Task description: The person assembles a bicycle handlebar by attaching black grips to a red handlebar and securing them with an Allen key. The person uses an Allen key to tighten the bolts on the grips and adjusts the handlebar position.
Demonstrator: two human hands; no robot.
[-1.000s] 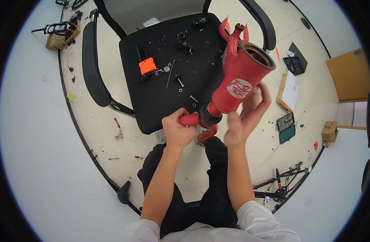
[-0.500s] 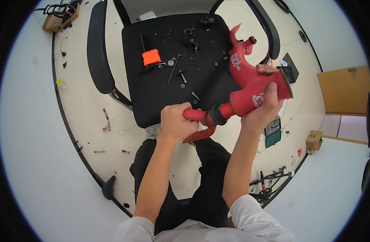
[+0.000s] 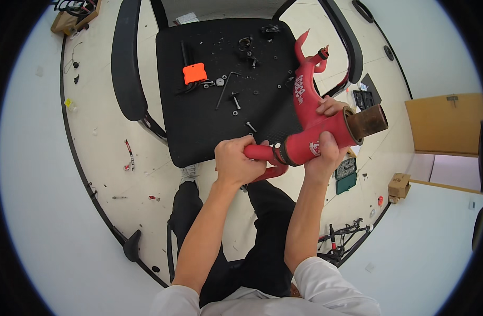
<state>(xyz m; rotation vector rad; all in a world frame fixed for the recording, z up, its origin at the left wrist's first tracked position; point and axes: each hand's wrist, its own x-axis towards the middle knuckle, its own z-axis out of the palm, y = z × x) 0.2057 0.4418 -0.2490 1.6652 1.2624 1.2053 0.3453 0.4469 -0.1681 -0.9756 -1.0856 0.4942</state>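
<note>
My left hand (image 3: pixel 237 162) is closed around one leg of a red bicycle fork (image 3: pixel 260 152); its other leg (image 3: pixel 273 173) shows lower down, partly behind that hand. My right hand (image 3: pixel 323 158) is wrapped around the head tube of a red bicycle frame (image 3: pixel 307 100), with the thumb on the near side and fingers on the far side. The fork's brownish steerer tube (image 3: pixel 370 121) runs through the head tube and juts out of its right end. At the left end, a dark bearing ring (image 3: pixel 281 154) sits between fork crown and head tube. The frame slants up along the seat's right side.
On the black chair seat (image 3: pixel 199 137) lie an orange-and-black tool (image 3: pixel 194 73), a hex key (image 3: pixel 225 90), bolts, nuts and small dark parts. Armrests (image 3: pixel 126 63) flank it. Around on the floor are a green tool case (image 3: pixel 346 183), a bicycle saddle (image 3: pixel 132 246) and a cardboard box (image 3: pixel 399 185).
The fork has slid further into the head tube. The red stretch between crown and tube is gone from sight, and the steerer tube now sticks out at the right end.
</note>
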